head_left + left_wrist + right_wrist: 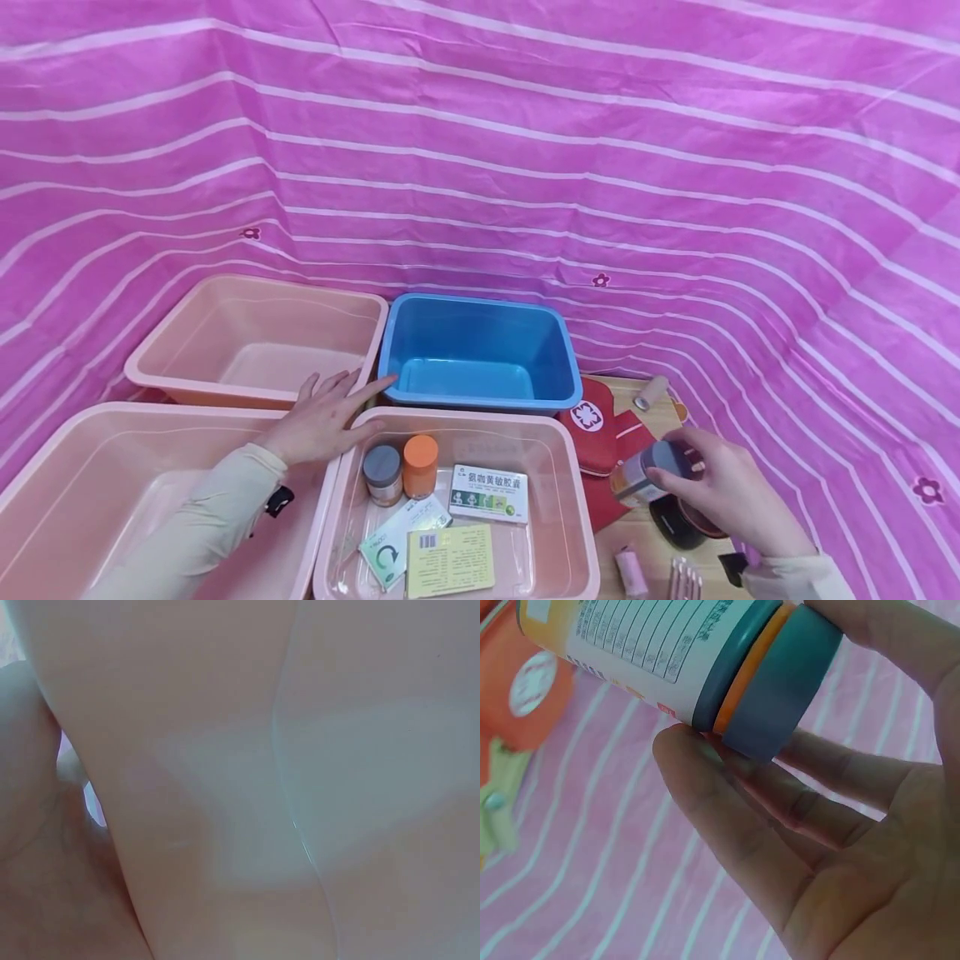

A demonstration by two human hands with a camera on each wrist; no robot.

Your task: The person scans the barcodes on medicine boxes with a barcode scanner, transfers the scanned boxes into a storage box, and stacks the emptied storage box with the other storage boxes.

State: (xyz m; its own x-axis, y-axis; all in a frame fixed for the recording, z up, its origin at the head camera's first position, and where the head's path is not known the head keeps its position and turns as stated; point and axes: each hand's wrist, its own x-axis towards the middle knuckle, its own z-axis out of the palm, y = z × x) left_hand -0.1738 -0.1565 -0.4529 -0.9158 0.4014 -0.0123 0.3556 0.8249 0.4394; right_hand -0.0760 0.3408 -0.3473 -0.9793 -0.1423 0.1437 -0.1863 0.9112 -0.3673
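My right hand (731, 492) grips a medicine bottle (633, 481) by its dark grey cap, thumb on one side and fingers on the other. The bottle is tilted over the right side of the table. In the right wrist view its white label and an orange ring under the cap (787, 682) show. My left hand (318, 425) lies with fingers spread over the rims where the bins meet, its index finger reaching the blue bin (480, 379). The left wrist view is mostly filled by a pink bin wall (225, 787).
The front middle pink bin (581, 517) contains a grey-capped bottle (383, 475), an orange bottle (420, 467) and several medicine boxes (489, 493). Two more pink bins stand left. On the wooden table (611, 537) lie a red pouch (592, 450), a black object (675, 525) and a pink roll (631, 573).
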